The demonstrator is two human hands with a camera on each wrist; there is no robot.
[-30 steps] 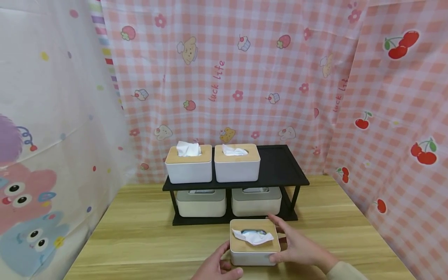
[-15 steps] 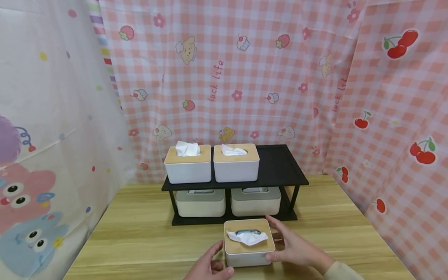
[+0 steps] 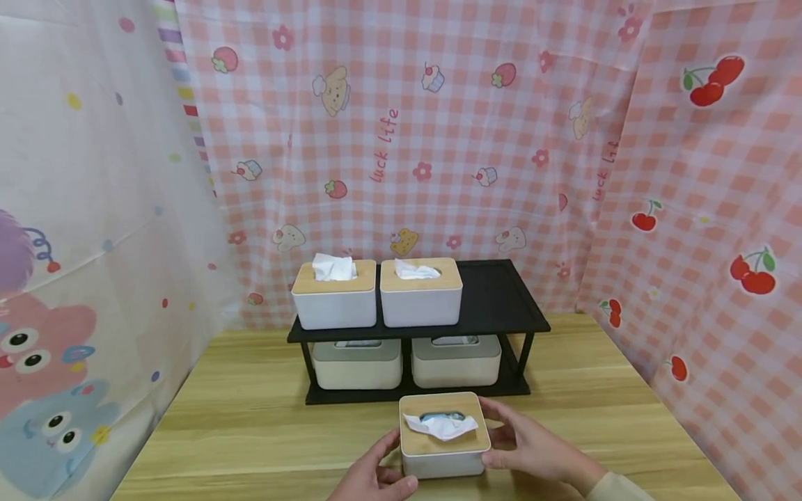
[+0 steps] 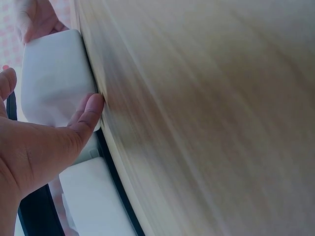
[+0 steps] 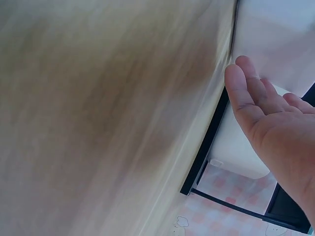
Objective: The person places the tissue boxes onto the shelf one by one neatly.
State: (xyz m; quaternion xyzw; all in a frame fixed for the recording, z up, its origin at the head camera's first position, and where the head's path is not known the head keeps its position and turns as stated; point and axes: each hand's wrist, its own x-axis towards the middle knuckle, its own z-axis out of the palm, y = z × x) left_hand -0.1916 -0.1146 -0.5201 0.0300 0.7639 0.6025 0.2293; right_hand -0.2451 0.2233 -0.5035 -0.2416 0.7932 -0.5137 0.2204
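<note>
A tissue box with a wooden lid and a white body stands on the table in front of the rack. White tissue pokes out of its slot. Beside its left side is my left hand, fingers loosely bent, fingertips right at the wall. My right hand lies along the right side, thumb at the front corner and fingers towards the back. In the left wrist view the near hand reaches to the box's lower edge. The right wrist view shows extended fingers against the box.
A two-tier black rack stands behind on the wooden table. Two wooden-lidded tissue boxes, left and right, sit on top. Below are two grey-lidded boxes, left and right. Patterned curtains enclose the table.
The tissue box has slid a little to the left, with both hands moving along beside it. The right hand's fingers have shifted down from the back corner onto the side.
</note>
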